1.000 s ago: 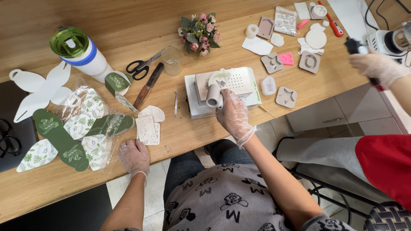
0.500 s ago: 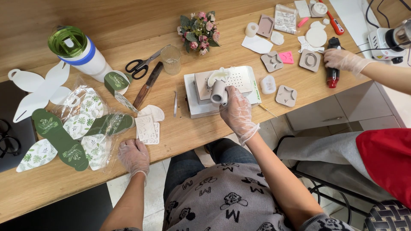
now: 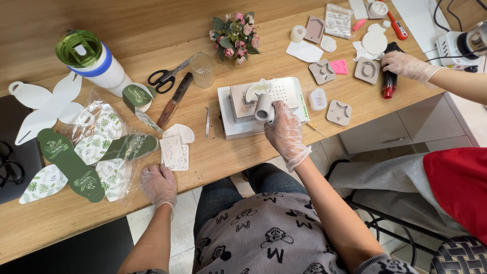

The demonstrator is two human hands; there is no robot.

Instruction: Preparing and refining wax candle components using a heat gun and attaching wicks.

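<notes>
Your right hand [image 3: 285, 131], fingers wrapped around the grey roller [image 3: 263, 107], has drifted right across the white perforated box [image 3: 284, 91]; your left hand [image 3: 159, 184] stays flat, fingers loose, at the surface [image 3: 228, 152] edge.

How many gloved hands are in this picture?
3. The left hand rests at the table edge, the right hand holds a grey roller, and a co-worker's hand grips a black-and-red tool.

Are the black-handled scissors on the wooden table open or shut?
Open. The black-handled scissors lie flat on the wooden table, handle loops spread apart and the blades parted in a narrow V toward the ribbed clear glass.
</notes>
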